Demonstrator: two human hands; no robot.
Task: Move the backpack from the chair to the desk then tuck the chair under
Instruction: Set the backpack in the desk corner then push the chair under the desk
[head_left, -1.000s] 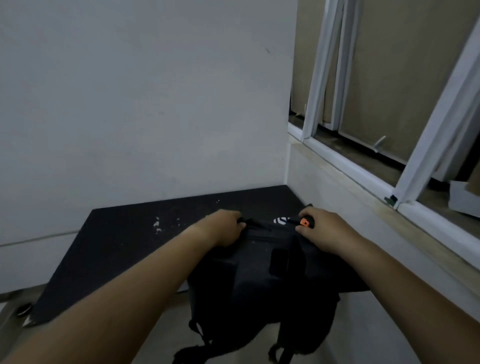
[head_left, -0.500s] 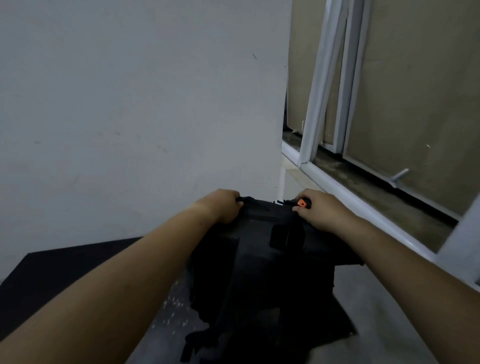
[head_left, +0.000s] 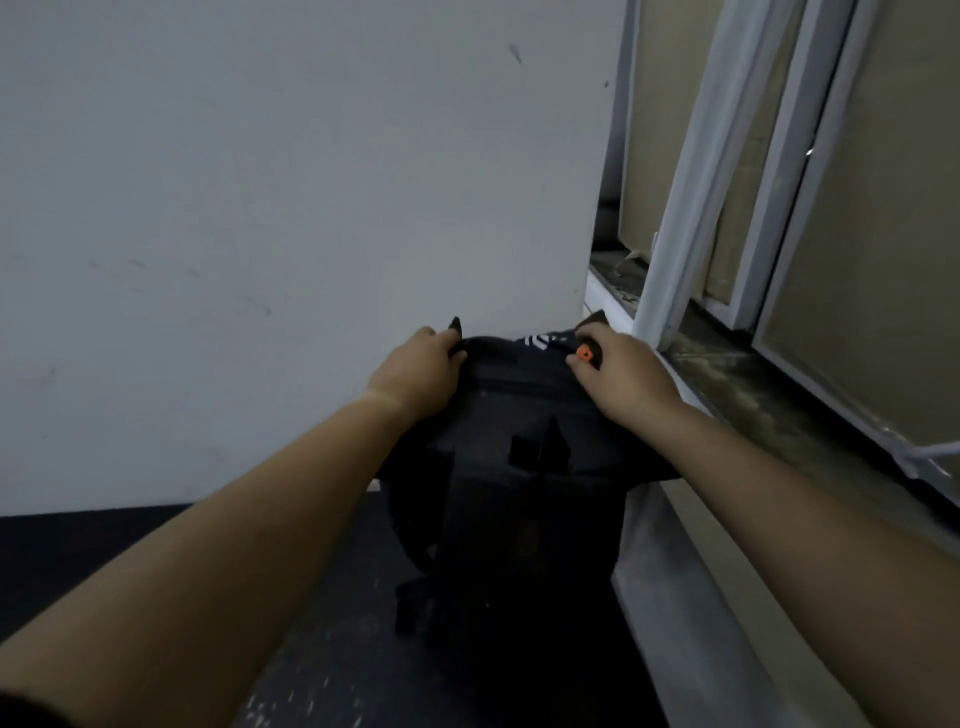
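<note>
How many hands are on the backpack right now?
2. The left hand grips the top left edge of the backpack; the right hand grips the top right, beside an orange tab.

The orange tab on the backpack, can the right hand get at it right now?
Probably yes: the right hand already grips the backpack top, fingers beside the orange tab, nothing between them.

Backpack (head_left: 524, 467) on counter (head_left: 130, 551), in the corner: wall (head_left: 285, 208) behind, window sill (head_left: 769, 415) right; hands at its top corners.
</note>
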